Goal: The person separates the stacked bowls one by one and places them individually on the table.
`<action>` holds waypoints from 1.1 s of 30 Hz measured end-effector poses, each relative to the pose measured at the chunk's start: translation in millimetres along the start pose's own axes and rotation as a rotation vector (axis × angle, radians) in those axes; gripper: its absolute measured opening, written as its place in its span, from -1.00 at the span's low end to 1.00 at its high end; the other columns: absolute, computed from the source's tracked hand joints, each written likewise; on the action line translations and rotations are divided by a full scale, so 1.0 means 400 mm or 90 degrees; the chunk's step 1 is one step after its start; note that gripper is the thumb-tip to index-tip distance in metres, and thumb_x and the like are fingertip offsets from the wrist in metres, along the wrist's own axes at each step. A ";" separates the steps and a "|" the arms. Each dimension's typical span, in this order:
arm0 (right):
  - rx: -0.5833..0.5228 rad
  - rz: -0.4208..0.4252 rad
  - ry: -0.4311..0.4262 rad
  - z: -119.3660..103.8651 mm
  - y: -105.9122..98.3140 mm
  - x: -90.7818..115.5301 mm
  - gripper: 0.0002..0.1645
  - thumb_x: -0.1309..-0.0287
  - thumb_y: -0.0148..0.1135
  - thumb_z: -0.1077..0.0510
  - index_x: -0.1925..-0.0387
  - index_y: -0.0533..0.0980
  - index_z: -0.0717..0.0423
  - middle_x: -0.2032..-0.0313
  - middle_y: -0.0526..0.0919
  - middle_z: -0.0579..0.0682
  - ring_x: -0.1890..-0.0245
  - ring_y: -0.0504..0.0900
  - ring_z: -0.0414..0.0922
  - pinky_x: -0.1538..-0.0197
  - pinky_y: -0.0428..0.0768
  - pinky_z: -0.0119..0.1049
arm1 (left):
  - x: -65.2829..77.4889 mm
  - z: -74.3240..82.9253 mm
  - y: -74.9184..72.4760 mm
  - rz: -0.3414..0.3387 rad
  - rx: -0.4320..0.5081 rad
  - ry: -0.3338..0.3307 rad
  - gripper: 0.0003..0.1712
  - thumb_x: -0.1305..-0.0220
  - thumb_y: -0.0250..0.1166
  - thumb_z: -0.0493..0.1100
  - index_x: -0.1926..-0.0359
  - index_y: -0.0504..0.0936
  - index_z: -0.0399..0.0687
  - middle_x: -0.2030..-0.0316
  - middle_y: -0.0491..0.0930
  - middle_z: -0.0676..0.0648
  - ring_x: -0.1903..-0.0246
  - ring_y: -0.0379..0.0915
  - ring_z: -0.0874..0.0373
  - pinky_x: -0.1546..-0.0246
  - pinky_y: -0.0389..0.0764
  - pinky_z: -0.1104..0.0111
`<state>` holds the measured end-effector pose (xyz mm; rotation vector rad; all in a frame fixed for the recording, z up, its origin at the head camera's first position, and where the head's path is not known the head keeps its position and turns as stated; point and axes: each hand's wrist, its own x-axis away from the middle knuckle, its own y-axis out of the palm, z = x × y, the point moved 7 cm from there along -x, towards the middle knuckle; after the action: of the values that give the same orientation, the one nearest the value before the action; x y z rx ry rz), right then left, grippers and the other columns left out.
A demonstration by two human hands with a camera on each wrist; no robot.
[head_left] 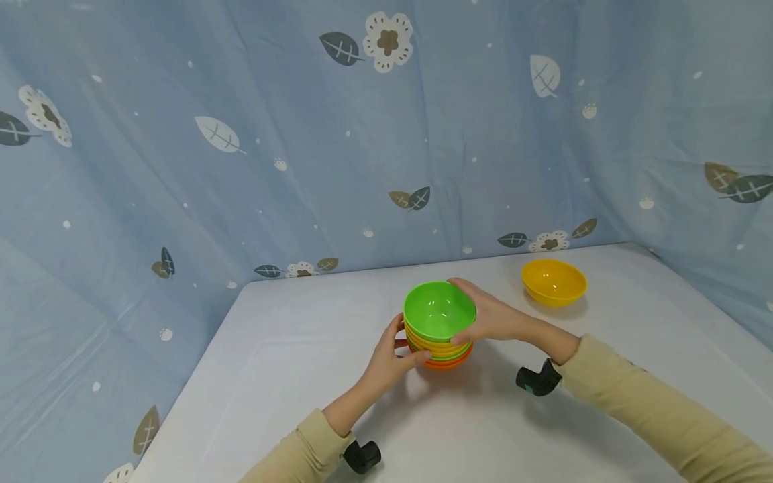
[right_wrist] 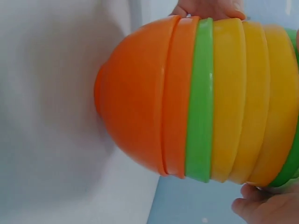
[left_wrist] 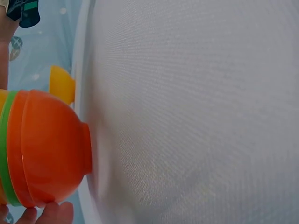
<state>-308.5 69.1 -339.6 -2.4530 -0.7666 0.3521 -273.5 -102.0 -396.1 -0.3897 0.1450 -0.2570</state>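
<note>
A stack of nested plastic bowls stands between my two hands in the head view. On top is a green bowl [head_left: 437, 310]; below it in the right wrist view come yellow bowls [right_wrist: 229, 102], another green bowl [right_wrist: 198, 102] and orange bowls [right_wrist: 135, 98] at the bottom. My left hand [head_left: 386, 365] grips the stack's left side, its thumb across the front. At the upper right, my right hand [head_left: 490, 315] holds the top green bowl, with fingers at the far rim and thumb in front. Whether the lowest bowl touches the table cannot be told.
A single yellow bowl [head_left: 554, 285] sits apart at the back right of the white-covered table [head_left: 290, 376]. Behind the table hangs a blue patterned curtain [head_left: 302, 168]. Black wrist devices [head_left: 539, 379] are worn on both arms.
</note>
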 end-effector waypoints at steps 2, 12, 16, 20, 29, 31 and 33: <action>0.003 0.010 -0.011 -0.001 -0.002 -0.002 0.26 0.28 0.47 0.02 -0.35 -0.08 0.28 -0.26 0.12 0.31 -0.14 0.30 0.22 -0.07 0.45 0.06 | 0.000 0.002 0.000 0.002 0.000 0.001 0.03 -0.06 0.33 0.12 -0.39 -0.03 -0.13 -0.23 0.20 -0.19 -0.04 0.32 -0.04 0.08 0.53 0.20; 0.022 0.044 -0.026 0.004 -0.009 -0.001 0.23 0.28 0.49 0.06 -0.34 -0.04 0.32 -0.30 0.08 0.32 -0.16 0.28 0.23 -0.07 0.46 0.07 | -0.002 0.002 0.003 -0.003 0.013 0.005 -0.02 -0.09 0.32 0.05 -0.39 -0.03 -0.09 -0.23 0.20 -0.18 -0.05 0.32 -0.05 0.09 0.54 0.21; 0.035 0.050 -0.026 0.002 -0.012 0.002 0.23 0.29 0.50 0.05 -0.34 -0.02 0.30 -0.31 0.06 0.31 -0.17 0.28 0.23 -0.06 0.46 0.07 | -0.001 0.004 0.003 -0.001 0.011 0.002 -0.01 -0.09 0.32 0.06 -0.39 -0.03 -0.09 -0.23 0.19 -0.18 -0.05 0.32 -0.06 0.09 0.54 0.21; 0.033 0.047 -0.026 0.000 -0.013 0.003 0.23 0.29 0.50 0.05 -0.34 -0.02 0.27 -0.32 0.06 0.30 -0.16 0.29 0.23 -0.05 0.48 0.06 | 0.000 0.004 0.003 0.002 0.006 -0.001 0.00 -0.08 0.32 0.09 -0.39 -0.03 -0.11 -0.23 0.20 -0.19 -0.04 0.32 -0.05 0.08 0.53 0.20; 0.023 0.037 -0.012 -0.001 -0.021 0.002 0.23 0.29 0.50 0.04 -0.35 -0.01 0.26 -0.30 0.09 0.32 -0.17 0.29 0.24 -0.07 0.46 0.06 | 0.000 0.002 0.001 -0.011 0.015 -0.014 -0.01 -0.07 0.33 0.09 -0.39 -0.01 -0.05 -0.24 0.20 -0.16 -0.08 0.30 -0.05 0.04 0.50 0.16; 0.021 0.036 -0.010 -0.004 -0.025 0.002 0.23 0.29 0.49 0.04 -0.35 -0.02 0.25 -0.29 0.12 0.32 -0.16 0.30 0.23 -0.07 0.46 0.06 | 0.002 0.009 -0.001 -0.014 0.016 -0.018 -0.02 -0.08 0.33 0.05 -0.39 -0.02 -0.07 -0.24 0.19 -0.18 -0.09 0.29 -0.08 0.03 0.49 0.13; 0.016 0.034 -0.010 -0.006 -0.027 0.001 0.23 0.28 0.49 0.04 -0.35 -0.03 0.25 -0.29 0.12 0.32 -0.16 0.29 0.24 -0.07 0.45 0.07 | 0.010 0.028 -0.004 -0.017 0.012 -0.019 -0.02 -0.09 0.33 0.03 -0.39 -0.02 -0.14 -0.24 0.18 -0.22 -0.08 0.28 -0.12 0.03 0.49 0.11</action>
<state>-312.1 75.8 -331.4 -2.4536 -0.7005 0.3985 -267.9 -100.7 -385.6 -0.3769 0.1083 -0.2782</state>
